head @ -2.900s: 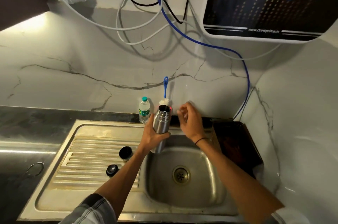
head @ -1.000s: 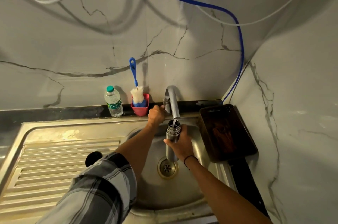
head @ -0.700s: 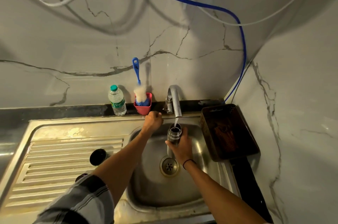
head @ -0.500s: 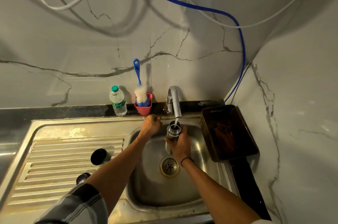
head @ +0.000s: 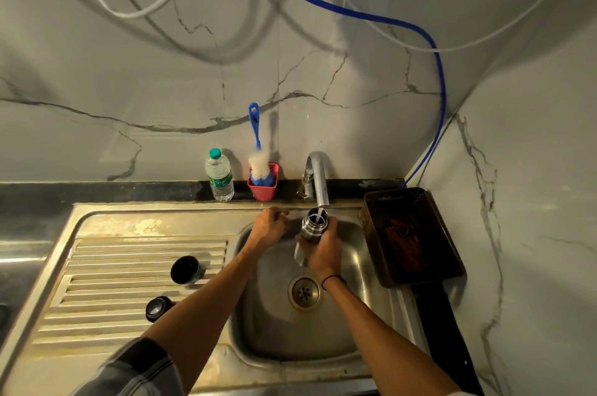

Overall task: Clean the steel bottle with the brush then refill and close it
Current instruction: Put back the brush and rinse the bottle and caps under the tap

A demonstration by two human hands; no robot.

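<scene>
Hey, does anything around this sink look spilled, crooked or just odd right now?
Nothing looks spilled. The right hand holds the open steel bottle under the running chrome tap. Its two black caps lie loose on the steel draining board, and the blue-handled bottle brush leans in the red cup.

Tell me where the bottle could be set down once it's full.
Free: the ribbed drainboard left of the black cup and cap, and the flat strip behind the ribs. Crowded: the back ledge, where plastic bottle, brush holder and tap stand, and the basket on the right.
</scene>
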